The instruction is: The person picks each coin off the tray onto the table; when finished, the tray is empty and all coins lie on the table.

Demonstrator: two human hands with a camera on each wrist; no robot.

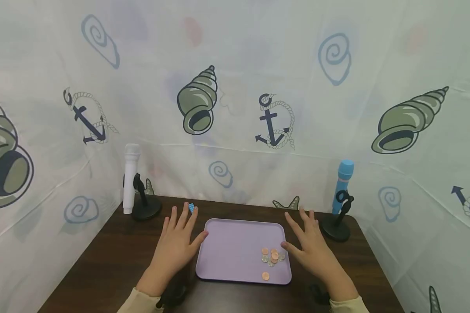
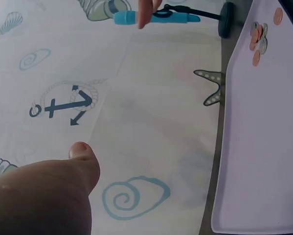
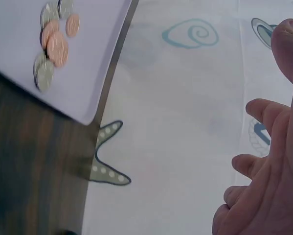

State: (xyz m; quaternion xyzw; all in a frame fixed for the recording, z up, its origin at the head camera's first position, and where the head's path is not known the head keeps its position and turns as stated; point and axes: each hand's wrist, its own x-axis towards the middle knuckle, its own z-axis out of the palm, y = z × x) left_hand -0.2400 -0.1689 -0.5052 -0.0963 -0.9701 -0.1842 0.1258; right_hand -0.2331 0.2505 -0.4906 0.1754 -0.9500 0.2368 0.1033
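A lilac tray [image 1: 235, 248] lies on the dark table, with several copper and silver coins [image 1: 274, 256] in its right part. My left hand [image 1: 176, 248], fingers spread, is at the tray's left side, the thumb by its edge. At the tray's right side is my right hand [image 1: 313, 250], also spread, its thumb near the coins. Neither hand holds anything. The left wrist view shows my left thumb [image 2: 85, 164] and the tray [image 2: 263, 147]; the right wrist view shows my right hand [image 3: 278, 142] away from the coins [image 3: 57, 49].
A white microphone-shaped object [image 1: 130, 178] stands at the back left beside a black stand [image 1: 146, 208]. At the back right are a blue one [image 1: 341, 182] and another black stand [image 1: 335, 228]. A small blue item [image 1: 191, 207] lies behind my left fingers. A patterned curtain [image 1: 235, 165] hangs behind.
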